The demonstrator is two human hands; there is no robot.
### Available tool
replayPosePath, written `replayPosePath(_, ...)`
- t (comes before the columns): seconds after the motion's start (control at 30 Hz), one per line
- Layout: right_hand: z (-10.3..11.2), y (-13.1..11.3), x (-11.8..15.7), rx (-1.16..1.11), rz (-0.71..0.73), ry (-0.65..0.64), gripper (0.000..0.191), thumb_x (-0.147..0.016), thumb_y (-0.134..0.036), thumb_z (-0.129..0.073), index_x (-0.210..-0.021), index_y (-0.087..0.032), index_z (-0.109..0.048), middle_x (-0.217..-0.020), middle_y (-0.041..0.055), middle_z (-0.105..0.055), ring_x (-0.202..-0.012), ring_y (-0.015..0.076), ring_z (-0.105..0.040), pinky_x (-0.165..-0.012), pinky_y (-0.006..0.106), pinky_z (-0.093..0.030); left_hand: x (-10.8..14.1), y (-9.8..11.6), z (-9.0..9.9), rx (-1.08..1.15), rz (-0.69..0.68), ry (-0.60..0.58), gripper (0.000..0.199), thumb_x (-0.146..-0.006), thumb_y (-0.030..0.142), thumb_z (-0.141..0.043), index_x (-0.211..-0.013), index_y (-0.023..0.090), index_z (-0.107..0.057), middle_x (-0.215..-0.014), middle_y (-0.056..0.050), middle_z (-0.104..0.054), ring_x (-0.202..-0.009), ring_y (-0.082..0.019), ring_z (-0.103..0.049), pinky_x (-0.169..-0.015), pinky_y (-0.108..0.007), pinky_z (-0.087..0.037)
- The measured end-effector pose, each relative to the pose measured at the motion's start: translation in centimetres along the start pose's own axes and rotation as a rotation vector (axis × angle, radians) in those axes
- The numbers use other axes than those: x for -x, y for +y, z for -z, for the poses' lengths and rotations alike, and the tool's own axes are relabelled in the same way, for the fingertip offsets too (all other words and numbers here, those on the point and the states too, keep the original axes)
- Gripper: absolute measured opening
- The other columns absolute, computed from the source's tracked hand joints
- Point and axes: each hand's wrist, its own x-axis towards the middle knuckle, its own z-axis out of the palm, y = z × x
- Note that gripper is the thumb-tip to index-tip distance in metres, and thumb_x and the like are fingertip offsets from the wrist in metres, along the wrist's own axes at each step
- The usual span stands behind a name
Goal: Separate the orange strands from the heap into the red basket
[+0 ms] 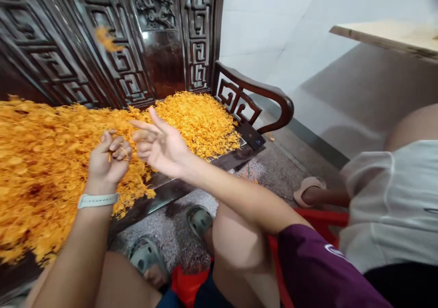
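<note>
A large heap of orange flower-like pieces (44,162) covers the left of the dark wooden bench seat, and a smaller pile (198,121) lies towards its right end. Over the front of the heap, my left hand (111,155), with a pale watch band at the wrist, is closed on a thin orange stem. My right hand (164,146) is just to its right, palm turned up and fingers spread, with nothing in it. One blurred orange piece (108,39) hangs in the air before the carved backrest.
The bench's curved armrest (273,96) rises at the right, with a dark phone-like object (251,135) by its base. Another person in light shorts (397,203) sits at the right. A wooden board edge (383,39) juts in above. Red stools are below.
</note>
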Motion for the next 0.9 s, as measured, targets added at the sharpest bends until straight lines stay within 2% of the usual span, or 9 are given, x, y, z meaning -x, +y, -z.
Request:
replayPosePath(0.13, 2.3, 0.0, -0.7, -0.148, 0.004, 0.265, 0.039, -0.080, -0.054, -0.083, -0.088, -0.022, -0.060, -0.065, -0.0048, -0.054, -0.054, 0.0096, -0.035, -0.050, 0.025, -0.029, 0.8, 0.2, -3.1, 0.029, -0.174, 0.001, 0.048, -0.112, 0.026, -0.039, -0.079, 0.029, -0.074, -0.056, 0.001, -0.038, -0.045, -0.009, -0.034, -0.039, -0.019, -0.037)
replayPosePath(0.23, 3.4, -0.5, 0.1, 0.218, 0.179, 0.297, 0.033, -0.083, -0.047, -0.083, -0.091, -0.023, -0.062, -0.076, -0.0018, -0.060, -0.063, 0.0116, -0.045, -0.057, 0.027, -0.035, 0.6, -0.3, -5.0, 0.048, -0.199, -0.021, 0.045, -0.112, 0.025, -0.038, -0.081, 0.026, -0.071, -0.060, 0.003, -0.029, -0.047, -0.010, -0.033, -0.044, -0.016, -0.038)
replayPosePath(0.33, 4.7, -0.7, 0.2, 0.558, 0.314, 0.265, 0.035, -0.078, -0.043, -0.090, -0.095, -0.022, -0.068, -0.095, 0.0017, -0.067, -0.078, 0.0136, -0.052, -0.069, 0.028, -0.043, -0.3, -0.9, -5.5, 0.185, -0.299, 0.020, 0.046, -0.114, 0.023, -0.033, -0.081, 0.023, -0.066, -0.068, 0.001, -0.040, -0.060, -0.009, -0.047, -0.066, -0.015, -0.053)
replayPosePath(0.43, 5.5, -0.3, -0.1, 0.498, 0.256, 0.234, 0.039, -0.080, -0.049, -0.088, -0.099, -0.021, -0.069, -0.082, -0.0001, -0.065, -0.071, 0.0136, -0.053, -0.066, 0.030, -0.045, -0.9, -0.9, -5.0, 0.295, -0.343, 0.027, 0.045, -0.114, 0.019, -0.031, -0.085, 0.022, -0.066, -0.076, 0.000, -0.050, -0.068, -0.007, -0.055, -0.080, -0.015, -0.056)
replayPosePath(0.5, 5.5, -0.2, -0.2, 0.404, 0.245, 0.261, 0.041, -0.079, -0.052, -0.088, -0.098, -0.021, -0.068, -0.074, -0.0018, -0.062, -0.063, 0.0130, -0.052, -0.062, 0.031, -0.045, -0.8, -0.7, -4.6, 0.289, -0.324, -0.003, 0.038, -0.113, 0.026, -0.037, -0.094, 0.024, -0.070, -0.088, -0.002, -0.060, -0.078, -0.008, -0.062, -0.083, -0.018, -0.058)
replayPosePath(0.6, 5.1, -0.4, -0.3, 0.335, 0.331, 0.344, 0.037, -0.082, -0.053, -0.087, -0.092, -0.023, -0.068, -0.073, -0.0016, -0.064, -0.060, 0.0126, -0.053, -0.061, 0.031, -0.046, 0.1, -0.7, -4.3, 0.152, -0.235, -0.051, 0.023, -0.105, 0.041, -0.061, -0.123, 0.030, -0.070, -0.110, -0.008, -0.069, -0.089, -0.014, -0.070, -0.073, -0.023, -0.060)
replayPosePath(0.7, 4.8, -0.4, -0.9, 0.378, 0.433, 0.411, 0.034, -0.087, -0.056, -0.082, -0.087, -0.023, -0.070, -0.075, 0.0001, -0.065, -0.066, 0.0140, -0.056, -0.064, 0.031, -0.048, 0.7, -1.6, -4.5, -0.046, -0.114, -0.062, 0.065, -0.089, 0.031, -0.084, -0.147, 0.037, -0.056, -0.105, -0.005, -0.072, -0.067, -0.010, -0.063, -0.053, -0.018, -0.047)
replayPosePath(0.8, 4.1, -0.1, -1.5, 0.481, 0.529, 0.452, 0.033, -0.087, -0.056, -0.082, -0.084, -0.024, -0.073, -0.086, 0.0032, -0.070, -0.082, 0.0176, -0.061, -0.072, 0.033, -0.052, 0.4, -2.8, -4.9, -0.135, -0.138, -0.024, 0.083, -0.079, 0.015, -0.091, -0.149, 0.038, -0.052, -0.084, 0.004, -0.070, -0.053, -0.005, -0.052, -0.045, -0.016, -0.032)
replayPosePath(0.9, 2.9, -0.8, -1.6, 0.513, 0.485, 0.411, 0.030, -0.087, -0.055, -0.082, -0.091, -0.026, -0.075, -0.094, 0.0058, -0.072, -0.096, 0.0223, -0.066, -0.074, 0.034, -0.053, -0.8, -2.8, -4.6, -0.084, -0.253, 0.065, 0.067, -0.080, 0.004, -0.083, -0.136, 0.033, -0.059, -0.069, 0.008, -0.062, -0.054, -0.006, -0.053, -0.046, -0.017, -0.031)
